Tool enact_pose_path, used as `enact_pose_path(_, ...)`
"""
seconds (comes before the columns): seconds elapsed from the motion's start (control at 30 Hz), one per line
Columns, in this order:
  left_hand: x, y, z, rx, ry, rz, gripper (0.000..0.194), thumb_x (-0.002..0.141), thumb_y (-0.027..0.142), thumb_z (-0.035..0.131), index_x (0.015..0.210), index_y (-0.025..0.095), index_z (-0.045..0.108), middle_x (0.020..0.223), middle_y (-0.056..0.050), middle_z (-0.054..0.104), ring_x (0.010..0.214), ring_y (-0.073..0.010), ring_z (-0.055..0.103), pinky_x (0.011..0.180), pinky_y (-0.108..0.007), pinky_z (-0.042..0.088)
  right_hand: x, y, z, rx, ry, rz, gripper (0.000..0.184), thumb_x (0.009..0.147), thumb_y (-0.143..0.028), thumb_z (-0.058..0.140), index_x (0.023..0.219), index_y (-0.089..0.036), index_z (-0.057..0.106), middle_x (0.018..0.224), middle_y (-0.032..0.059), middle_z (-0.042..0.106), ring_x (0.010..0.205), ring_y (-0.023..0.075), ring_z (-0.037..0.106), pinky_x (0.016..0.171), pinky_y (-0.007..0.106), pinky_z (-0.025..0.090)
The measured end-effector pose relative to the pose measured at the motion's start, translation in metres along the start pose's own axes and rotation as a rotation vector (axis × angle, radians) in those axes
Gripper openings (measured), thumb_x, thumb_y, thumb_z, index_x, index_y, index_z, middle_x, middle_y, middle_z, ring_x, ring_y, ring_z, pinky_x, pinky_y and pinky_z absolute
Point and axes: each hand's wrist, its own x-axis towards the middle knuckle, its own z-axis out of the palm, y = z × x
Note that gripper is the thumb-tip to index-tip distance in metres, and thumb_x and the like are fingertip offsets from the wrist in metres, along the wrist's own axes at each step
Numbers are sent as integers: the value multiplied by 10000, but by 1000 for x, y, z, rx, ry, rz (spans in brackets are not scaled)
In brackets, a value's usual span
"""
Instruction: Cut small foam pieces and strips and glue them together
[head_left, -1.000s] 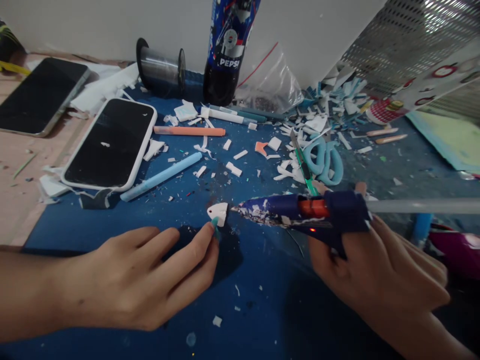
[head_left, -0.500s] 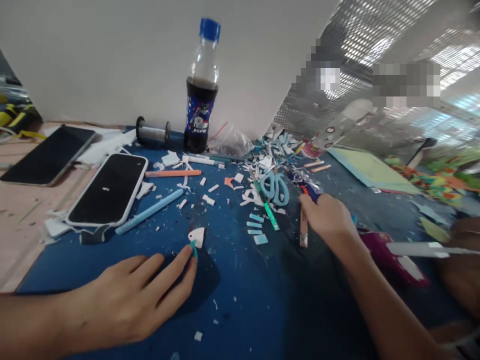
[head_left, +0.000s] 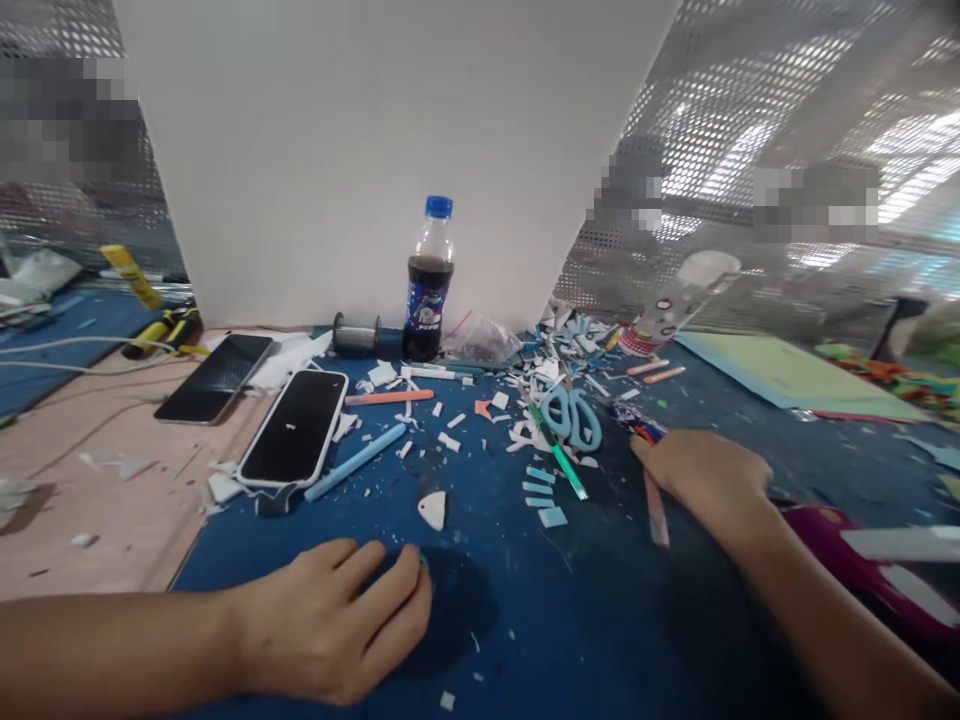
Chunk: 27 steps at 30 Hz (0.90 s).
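Observation:
My left hand (head_left: 337, 620) is closed in a pinch above the blue mat, with a sliver of a small teal piece (head_left: 424, 561) showing at its fingertips. Just beyond it lies a white rounded piece with a dark dot (head_left: 433, 510), apart from the fingers. On the right, my right hand (head_left: 705, 480) has its fingers curled at a dark blue, shiny item (head_left: 636, 417); what they grip is mostly hidden. A flat reddish stick (head_left: 657, 515) lies beneath that hand. Left of it are light-blue scissors (head_left: 581, 425), a green-handled tool (head_left: 570, 472) and several light-blue strips (head_left: 540, 490).
A Pepsi bottle (head_left: 429, 290) stands by the white panel (head_left: 375, 150). Paper scraps (head_left: 562, 350) are heaped beside it. Two phones (head_left: 295, 430), a light-blue stick (head_left: 356, 462) and a spool (head_left: 356, 335) lie left. A magenta glue gun (head_left: 825, 525) sits by my right forearm.
My left hand has drawn back from the white piece, taking the teal piece away from it. My right hand stays near the blue item. The camera view has tilted up and shifted left.

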Motion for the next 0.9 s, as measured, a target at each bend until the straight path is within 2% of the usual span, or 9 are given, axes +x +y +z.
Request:
enact_pose_path(0.03, 1, -3, -1, -3, 36, -19, 215, 815, 251, 595, 979, 113, 619, 900, -57, 714, 590, -168, 631, 464, -277, 487, -6, 0, -5, -68, -18, 73, 501, 790, -547, 474, 561, -151, 679, 747, 254, 655, 774, 441, 649, 559, 539, 474)
enact_pose_path(0.1, 3, -14, -2, -3, 92, -103, 140, 847, 208, 540, 948, 121, 581, 843, -46, 696, 621, -162, 639, 513, -266, 500, -21, -4, -15, -163, 116, 136, 632, 772, -656, 461, 754, -77, 714, 1022, 348, 607, 975, 480, 590, 611, 497, 486)
enact_pose_path(0.17, 6, -37, 1, -14, 115, -283, 98, 880, 189, 468, 930, 136, 534, 801, -50, 663, 640, -148, 635, 501, -236, 470, -33, -13, -24, -181, 234, -16, 682, 854, -610, 353, 916, -18, 687, 1036, 363, 591, 995, 455, 580, 645, 476, 485)
enact_pose_path(0.27, 10, -87, 15, -14, -95, -708, 266, 888, 345, 458, 1040, 127, 483, 942, -122, 624, 728, -198, 641, 501, -260, 441, -33, -33, -28, -115, 189, -331, 526, 905, -429, 325, 989, -28, 655, 922, 262, 641, 920, 341, 615, 734, 406, 474)
enact_pose_path(0.37, 12, -138, 38, -159, -369, -1165, 560, 795, 494, 562, 1155, 85, 434, 1126, -220, 573, 919, -310, 635, 655, -348, 477, -14, -53, -22, -123, 78, -341, 437, 848, -380, 430, 970, -37, 671, 961, 259, 643, 955, 345, 599, 775, 399, 453)
enact_pose_path(0.5, 11, -174, 61, -208, -440, -1219, 520, 716, 401, 651, 1082, 64, 497, 961, -201, 647, 883, -327, 648, 689, -355, 454, 8, -69, -8, -111, -24, -339, 439, 799, -393, 472, 962, -51, 694, 979, 237, 659, 938, 346, 610, 759, 401, 454)
enact_pose_path(0.7, 7, -187, 74, -267, -431, -1183, 305, 738, 303, 592, 989, 132, 581, 835, -112, 693, 822, -265, 647, 668, -311, 419, 10, -71, 2, -101, -5, -226, 638, 790, -496, 461, 1133, 20, 616, 1208, 354, 533, 1118, 447, 503, 824, 497, 419)
enact_pose_path(0.8, 3, -191, 72, -323, -408, -1142, 161, 758, 306, 548, 797, 174, 631, 784, -79, 702, 748, -225, 640, 649, -283, 404, 9, -68, 0, -76, -41, -274, 548, 783, -460, 475, 1068, -30, 657, 1176, 297, 586, 1084, 409, 550, 848, 491, 420)
enact_pose_path(0.9, -2, -194, 64, -387, -371, -1098, 225, 789, 305, 485, 662, 187, 627, 740, -66, 707, 694, -205, 633, 620, -263, 398, 12, -69, -4, -30, -69, -320, 421, 742, -419, 534, 917, -75, 701, 1025, 245, 661, 1001, 370, 615, 812, 456, 453)
